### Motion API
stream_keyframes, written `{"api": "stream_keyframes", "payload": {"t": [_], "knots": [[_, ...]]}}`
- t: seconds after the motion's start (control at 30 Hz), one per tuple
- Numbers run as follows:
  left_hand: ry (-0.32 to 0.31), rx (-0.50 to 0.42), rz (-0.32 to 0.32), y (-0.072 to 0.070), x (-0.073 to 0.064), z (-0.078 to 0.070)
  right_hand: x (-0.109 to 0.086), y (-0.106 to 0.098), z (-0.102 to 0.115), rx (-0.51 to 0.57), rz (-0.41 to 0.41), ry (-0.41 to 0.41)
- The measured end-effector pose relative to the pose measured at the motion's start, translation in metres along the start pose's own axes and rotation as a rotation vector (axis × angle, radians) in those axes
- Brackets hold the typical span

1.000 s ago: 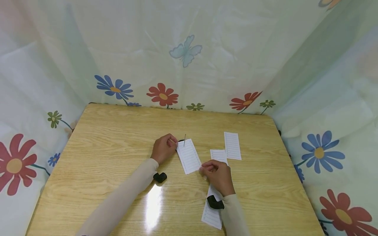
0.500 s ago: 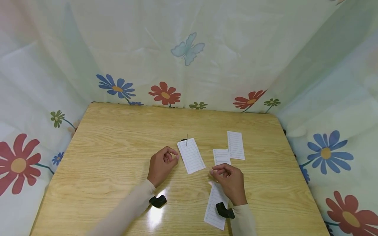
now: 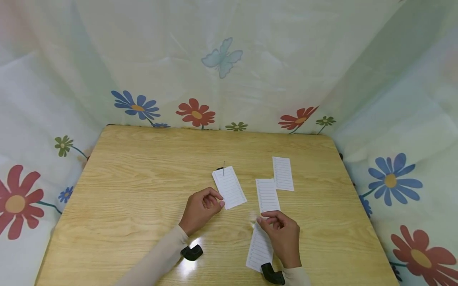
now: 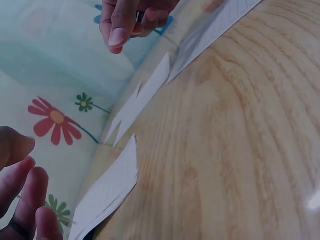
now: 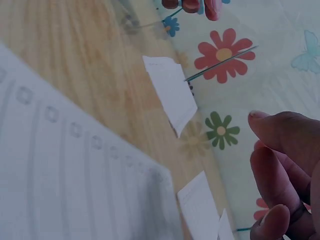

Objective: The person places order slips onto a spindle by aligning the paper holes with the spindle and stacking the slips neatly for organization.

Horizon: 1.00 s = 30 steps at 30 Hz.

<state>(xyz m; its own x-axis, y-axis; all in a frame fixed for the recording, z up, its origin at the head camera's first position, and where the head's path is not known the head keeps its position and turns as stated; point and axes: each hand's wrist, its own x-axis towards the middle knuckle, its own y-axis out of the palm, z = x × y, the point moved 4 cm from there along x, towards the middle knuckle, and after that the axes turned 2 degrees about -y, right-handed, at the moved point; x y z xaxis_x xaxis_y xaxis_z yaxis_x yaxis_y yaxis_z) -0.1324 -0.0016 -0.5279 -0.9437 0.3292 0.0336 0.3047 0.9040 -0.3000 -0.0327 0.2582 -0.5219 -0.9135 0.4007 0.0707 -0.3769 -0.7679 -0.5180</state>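
A small stack of white lined slips (image 3: 230,188) lies pierced by a thin upright metal spike (image 3: 224,169); a bit of its black base (image 3: 219,169) shows behind the paper. My left hand (image 3: 201,208) hovers by the stack's lower left corner, fingers loosely bent, holding nothing in the left wrist view. Over the far end of a nearer checklist slip (image 3: 259,248) is my right hand (image 3: 282,236). Its thumb and fingers are apart and empty in the right wrist view, where the slip's checkboxes (image 5: 75,130) show large. My right hand and wrist partly cover that slip.
Two more lined slips lie right of the spike, a middle one (image 3: 267,194) and a farther one (image 3: 283,173), their edges meeting or overlapping. A flower-print curtain (image 3: 157,59) encloses the back and sides of the wooden table (image 3: 150,159). Each wrist carries a black strap mount (image 3: 192,252).
Both hands held the top slip at the spike a second ago and have let go. The left drew back toward me; the right moved right and nearer, over the near slip.
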Motion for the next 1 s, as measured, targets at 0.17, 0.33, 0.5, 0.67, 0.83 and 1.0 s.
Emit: {"api": "stream_keyframes", "payload": {"t": [0.17, 0.33, 0.5, 0.67, 0.83, 1.0], "knots": [[0.010, -0.015, 0.075, 0.010, -0.001, 0.000, -0.015, -0.006, -0.006, -0.010, -0.061, 0.038], [0.015, -0.009, 0.128, 0.021, -0.001, -0.004, -0.033, -0.010, -0.011, -0.028, -0.066, 0.083], [0.043, 0.016, 0.167, 0.031, 0.002, -0.009, -0.050, -0.010, -0.014, -0.056, -0.098, 0.127], [0.067, 0.018, 0.203, 0.041, 0.005, -0.012, -0.064, -0.010, -0.014, -0.073, -0.179, 0.141], [0.097, 0.028, 0.235, 0.048, 0.007, -0.014, -0.077, -0.012, -0.014, -0.109, -0.288, 0.124], [0.098, 0.062, 0.252, 0.055, 0.011, -0.015, -0.090, -0.015, -0.016, -0.158, -0.356, 0.165]]}}
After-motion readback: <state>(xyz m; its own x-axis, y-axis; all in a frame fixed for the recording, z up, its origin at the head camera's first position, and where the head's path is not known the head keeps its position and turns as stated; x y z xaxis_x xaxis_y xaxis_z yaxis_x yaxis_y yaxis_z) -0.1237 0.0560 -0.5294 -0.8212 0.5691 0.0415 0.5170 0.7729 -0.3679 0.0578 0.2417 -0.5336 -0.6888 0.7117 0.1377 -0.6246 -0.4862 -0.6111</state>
